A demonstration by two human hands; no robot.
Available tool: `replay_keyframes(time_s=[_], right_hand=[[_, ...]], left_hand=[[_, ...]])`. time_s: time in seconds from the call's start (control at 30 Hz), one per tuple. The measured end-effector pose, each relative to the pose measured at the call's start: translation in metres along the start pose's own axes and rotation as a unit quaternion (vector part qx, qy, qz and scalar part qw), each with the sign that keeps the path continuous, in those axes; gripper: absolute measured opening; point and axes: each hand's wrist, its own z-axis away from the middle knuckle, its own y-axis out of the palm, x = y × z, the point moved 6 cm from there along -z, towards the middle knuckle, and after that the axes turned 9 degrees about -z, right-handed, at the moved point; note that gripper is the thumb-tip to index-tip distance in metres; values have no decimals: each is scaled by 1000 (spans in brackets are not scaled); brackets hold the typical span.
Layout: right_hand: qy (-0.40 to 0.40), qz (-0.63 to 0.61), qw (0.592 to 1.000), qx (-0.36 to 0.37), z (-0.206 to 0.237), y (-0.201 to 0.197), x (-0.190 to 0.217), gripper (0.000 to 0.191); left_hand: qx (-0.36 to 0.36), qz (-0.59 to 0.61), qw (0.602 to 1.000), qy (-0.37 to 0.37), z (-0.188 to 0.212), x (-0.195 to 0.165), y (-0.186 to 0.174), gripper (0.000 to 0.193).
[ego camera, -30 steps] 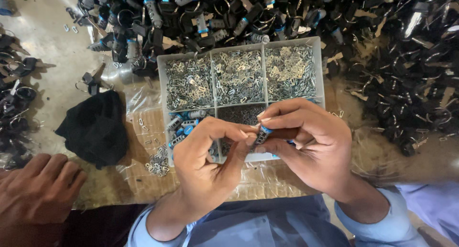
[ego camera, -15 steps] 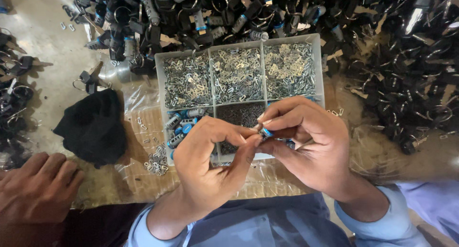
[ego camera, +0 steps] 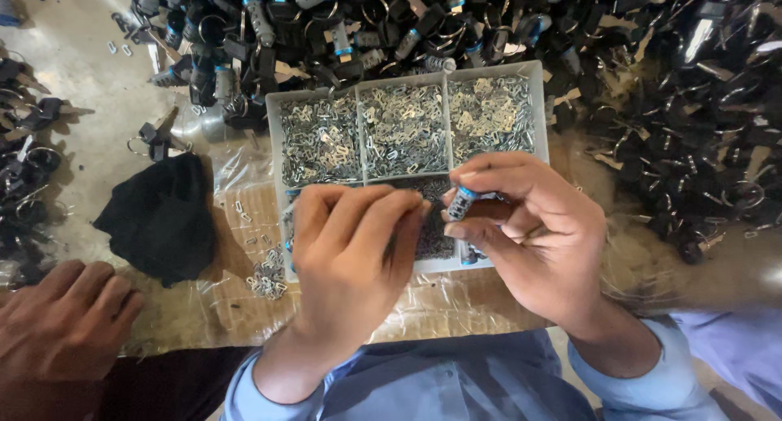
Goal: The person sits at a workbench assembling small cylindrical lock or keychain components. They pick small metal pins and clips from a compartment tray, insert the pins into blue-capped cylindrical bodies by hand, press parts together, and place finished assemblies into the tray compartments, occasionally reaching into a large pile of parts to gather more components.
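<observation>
My right hand [ego camera: 529,238] pinches a small metal cylinder with a blue band [ego camera: 461,202] between thumb and fingertips. My left hand [ego camera: 354,242] is closed beside it, fingertips meeting the cylinder's end; what they grip I cannot tell. Just beneath both hands sits the clear divided box [ego camera: 277,127] of tiny metal pieces, and beyond it a pile of black locks [ego camera: 652,103].

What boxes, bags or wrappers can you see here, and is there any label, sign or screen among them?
Clear plastic compartment box: centre, rectangular, with small silvery metal pieces in its top three cells.
Clear plastic sheet: crinkled and see-through, spread under the box's left side.
Black cloth bundle: left of the box, soft and lumpy; whether it is a bag is unclear.
No label, sign or screen shows.
</observation>
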Motion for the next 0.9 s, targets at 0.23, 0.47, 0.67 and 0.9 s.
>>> replay_keyframes(time_s=[0.23,0.47,0.67,0.9], right_hand=[[31,-67,997,-14,0,0,-5,42],[69,-109,992,-6,-2,0,-9,41],[53,-66,996,5,-3,1,-6,38],[36,-12,999,11,-3,0,-2,35]], left_hand=[[71,-64,995,25,-3,1,12,12],[27,104,993,-55,1,10,-2,23],[7,142,988,-64,1,9,-9,26],[26,25,999,-11,-4,1,-2,22]])
